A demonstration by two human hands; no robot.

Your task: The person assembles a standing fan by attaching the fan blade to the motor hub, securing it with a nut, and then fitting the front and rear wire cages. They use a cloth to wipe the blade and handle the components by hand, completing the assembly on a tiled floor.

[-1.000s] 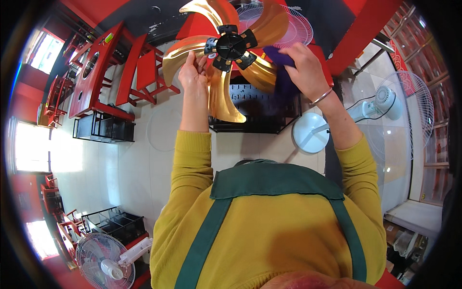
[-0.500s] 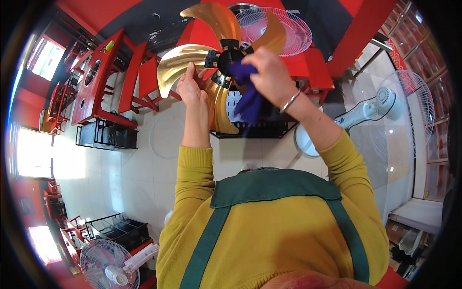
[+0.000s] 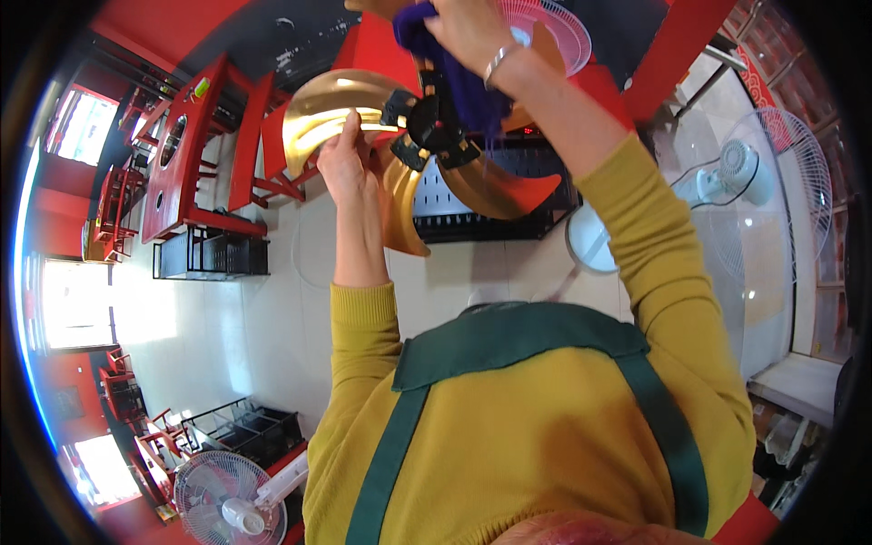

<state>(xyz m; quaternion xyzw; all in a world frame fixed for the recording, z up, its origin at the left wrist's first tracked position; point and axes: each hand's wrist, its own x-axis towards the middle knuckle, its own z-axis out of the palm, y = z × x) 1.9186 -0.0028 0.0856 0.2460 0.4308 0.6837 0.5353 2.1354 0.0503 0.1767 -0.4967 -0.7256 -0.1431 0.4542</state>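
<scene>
A fan blade wheel with gold blades (image 3: 318, 102) and a black hub (image 3: 434, 123) is held up in front of me. My left hand (image 3: 345, 165) grips the left blade, thumb on its upper face and fingers beneath. A purple cloth (image 3: 468, 86) is bunched in my right hand (image 3: 468, 34). That hand is at the far side of the wheel, over an upper blade that shows only in part at the top edge. The cloth hangs down across the right side of the hub.
Behind the wheel are a red table and a white wire fan guard (image 3: 572, 36). A pale fan stand (image 3: 718, 177) with a round base (image 3: 592, 238) is at the right, near another wire guard (image 3: 804, 182). A white fan (image 3: 238, 509) stands lower left. A black rack (image 3: 211, 254) sits beside red tables.
My right hand has moved up and away with the purple cloth, from beside the hub to the far blade. The wheel has tilted slightly, and its lower right blade now shows. My left hand keeps its hold.
</scene>
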